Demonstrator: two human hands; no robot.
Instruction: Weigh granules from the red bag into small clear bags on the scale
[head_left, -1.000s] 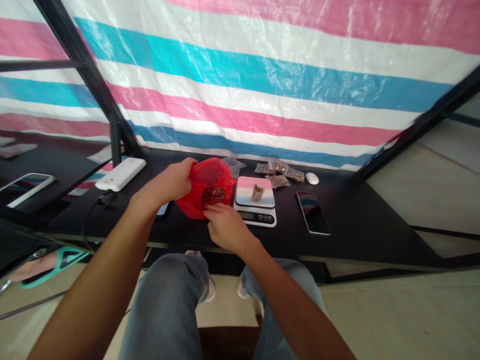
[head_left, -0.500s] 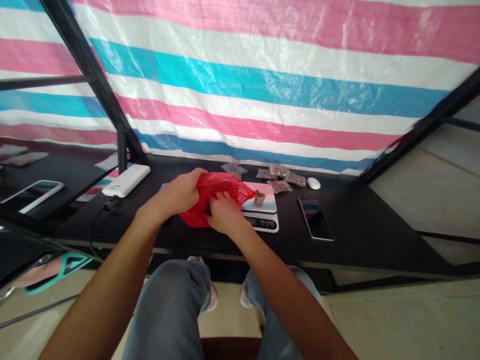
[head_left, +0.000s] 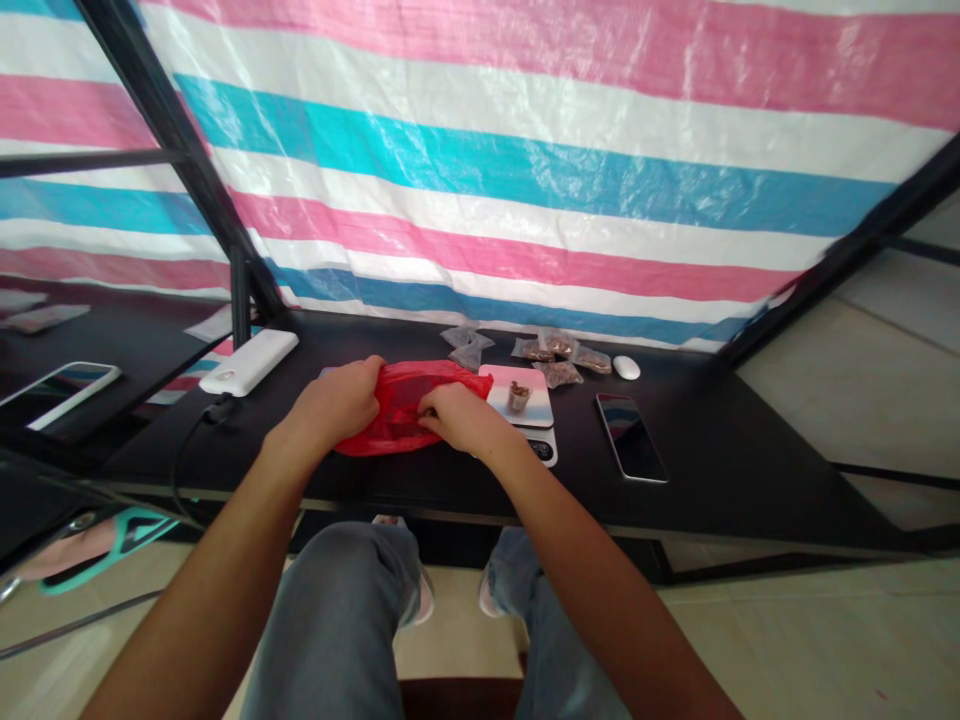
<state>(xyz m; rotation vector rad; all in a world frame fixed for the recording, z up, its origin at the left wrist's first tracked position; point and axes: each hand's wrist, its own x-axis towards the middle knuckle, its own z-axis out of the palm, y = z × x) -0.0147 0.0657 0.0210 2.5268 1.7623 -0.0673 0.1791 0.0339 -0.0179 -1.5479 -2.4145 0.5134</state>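
One red, thin plastic bag [head_left: 397, 412] at centre of frame, near the front edge of the black bench [head_left: 720, 430]; mouth spread wide. Left hand [head_left: 341, 400] at the bag's left side, fingers closed on the plastic there. Right hand [head_left: 465, 415] at the right side of the mouth, fingers bent together, tips at the dark interior; whether gripping anything, cannot tell. Just right of centre, beside the right hand: white kitchen scale with pink, white and bluish plate [head_left: 538, 402], partly hidden. On that plate, upright: small clear cup of brown pieces [head_left: 517, 398]. Higher in frame, bunched together: small clear bags of brown matter [head_left: 559, 345]; left of these, crumpled clear plastic bags [head_left: 469, 345]. Farther right: white oval object [head_left: 626, 367], dark-screened phone [head_left: 631, 437] lying flat. Left of frame: white rounded device [head_left: 250, 362]. Across upper frame: striped pink, white and blue plastic sheet [head_left: 525, 150].
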